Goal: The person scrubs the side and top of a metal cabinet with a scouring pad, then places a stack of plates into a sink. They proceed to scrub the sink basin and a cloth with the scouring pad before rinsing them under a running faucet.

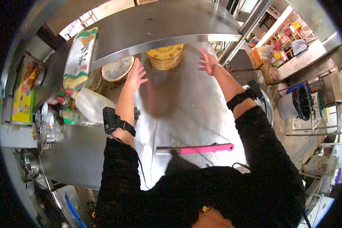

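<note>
Both arms reach forward over a steel table (pixel 193 121). My left hand (pixel 135 76) has its fingers spread and holds nothing; it is beside a patterned bowl (pixel 118 68). My right hand (pixel 208 62), also empty with fingers apart, is near the table's right edge. Between the hands, farther back, stands a stack of yellow plates (pixel 166 57), partly under the raised shelf. Close to my body lies a tool with a pink handle (pixel 207 149) and a flat metal end pointing left.
A steel shelf (pixel 167 22) spans the table's far side, with a white-and-green packet (pixel 79 57) at its left end. Left of my arm are a whitish plastic bag (pixel 93 104) and bottles (pixel 70 116). A metal post (pixel 250 24) rises at right; a bucket (pixel 288 104) stands beyond.
</note>
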